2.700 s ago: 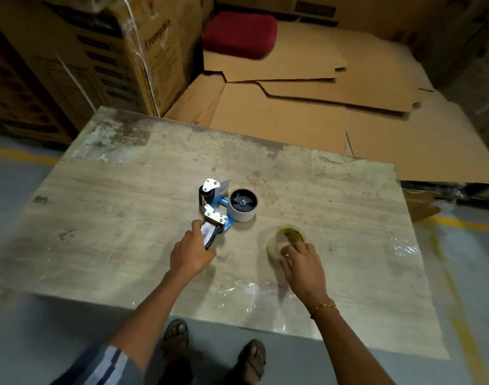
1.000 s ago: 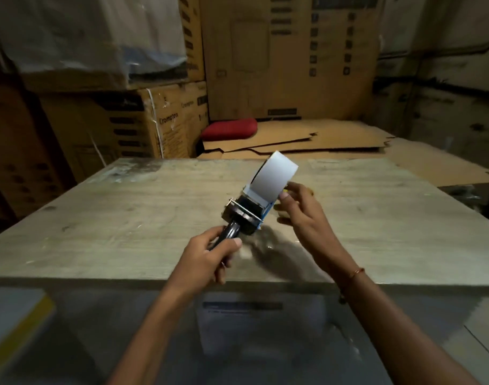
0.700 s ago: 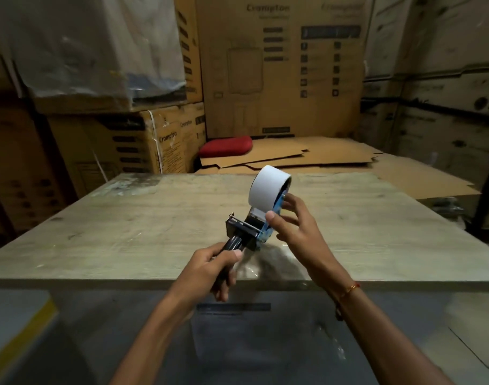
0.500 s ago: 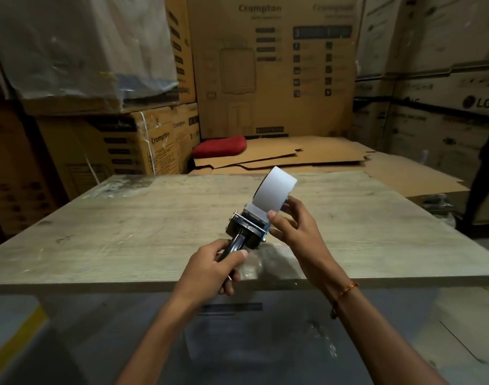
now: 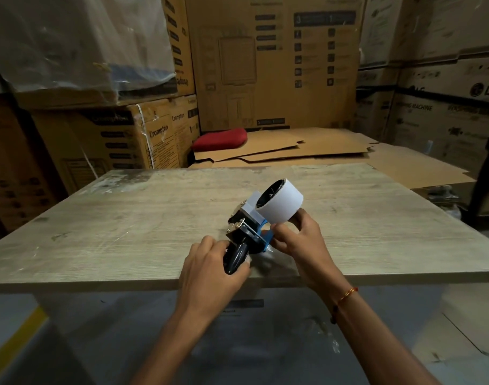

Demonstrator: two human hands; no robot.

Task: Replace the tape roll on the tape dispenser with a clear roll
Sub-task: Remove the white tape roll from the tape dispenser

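- Now the left hand [image 5: 210,269] is wrapped tight around the black handle [image 5: 235,258] of the dispenser [image 5: 247,230], holding it just above the near edge of the table [image 5: 126,218].
- Its thumb lies across the top of the handle, and the fingers curl under it.
- On the dispenser's hub sits a white roll [image 5: 280,202], tilted so that its dark core faces up and left.
- From the roll, a strip of white tape runs down to the metal plate at the front.
- Closed on the lower right side of the roll is the right hand [image 5: 301,240], with its thumb against the blue frame [image 5: 265,236] just below.
- A thin bracelet [image 5: 347,294] circles the right wrist.
- No clear roll shows on the table top.
- Behind the table lie flat cardboard sheets [image 5: 307,151] with a red cushion [image 5: 219,139] on them, and stacked boxes [image 5: 273,62] rise at the back.
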